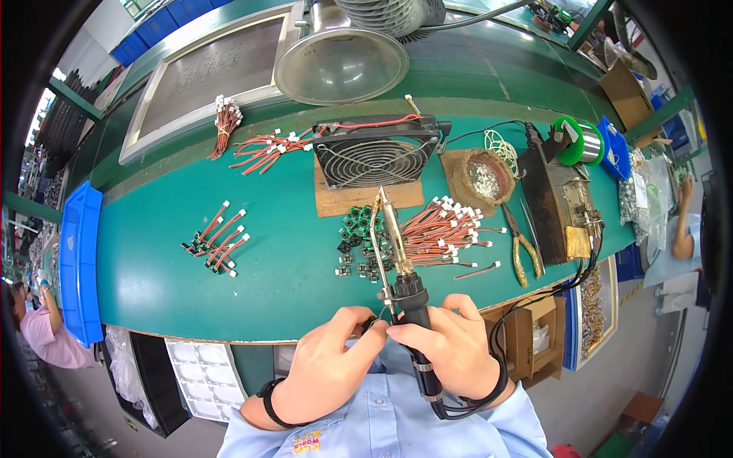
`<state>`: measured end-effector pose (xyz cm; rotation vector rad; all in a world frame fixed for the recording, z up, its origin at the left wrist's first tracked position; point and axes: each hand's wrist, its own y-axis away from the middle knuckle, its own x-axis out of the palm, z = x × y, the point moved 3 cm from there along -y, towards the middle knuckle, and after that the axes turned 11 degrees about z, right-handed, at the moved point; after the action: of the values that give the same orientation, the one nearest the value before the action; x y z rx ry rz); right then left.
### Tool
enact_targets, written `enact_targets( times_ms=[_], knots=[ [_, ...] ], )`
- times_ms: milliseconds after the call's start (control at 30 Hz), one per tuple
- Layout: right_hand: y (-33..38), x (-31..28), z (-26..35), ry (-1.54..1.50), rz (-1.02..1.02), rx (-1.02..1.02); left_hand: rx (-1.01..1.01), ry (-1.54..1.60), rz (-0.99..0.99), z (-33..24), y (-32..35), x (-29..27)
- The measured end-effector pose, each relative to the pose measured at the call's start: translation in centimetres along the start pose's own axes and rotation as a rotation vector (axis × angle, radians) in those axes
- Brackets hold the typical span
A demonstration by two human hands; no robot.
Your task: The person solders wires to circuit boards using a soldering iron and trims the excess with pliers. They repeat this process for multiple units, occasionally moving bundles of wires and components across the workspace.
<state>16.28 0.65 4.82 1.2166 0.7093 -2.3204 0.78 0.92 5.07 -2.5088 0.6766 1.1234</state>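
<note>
Here, in the head view, the right hand [450,343] was closed around the black handle of a soldering iron [397,252], its tip pointing away over the green bench [168,275]. The left hand [328,366] pinched a small dark component [372,324] just beside the iron's shaft. Red wire leads [443,233] and small green boards [355,240] lay beyond the iron, below a black fan [374,156]. Pliers [523,248] lay right of the leads.
</note>
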Motion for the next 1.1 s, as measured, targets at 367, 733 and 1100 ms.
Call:
enact_targets(
  times_ms=[367, 733, 1100],
  knots=[
    [1.0, 2.9, -1.3, -0.735, -0.374, 0.122, -0.009, 0.306, -0.104, 0.5, -0.5, 0.9],
    [1.3, 2.0, -1.6, -0.968, -0.432, 0.159, -0.237, 1.140, -0.317, 1.1, -0.1, 1.6],
    [0.6, 2.4, -0.5, -0.991, -0.290, 0.154, -0.168, 1.738, -0.012, 3.1, -0.4, 2.8]
  ],
)
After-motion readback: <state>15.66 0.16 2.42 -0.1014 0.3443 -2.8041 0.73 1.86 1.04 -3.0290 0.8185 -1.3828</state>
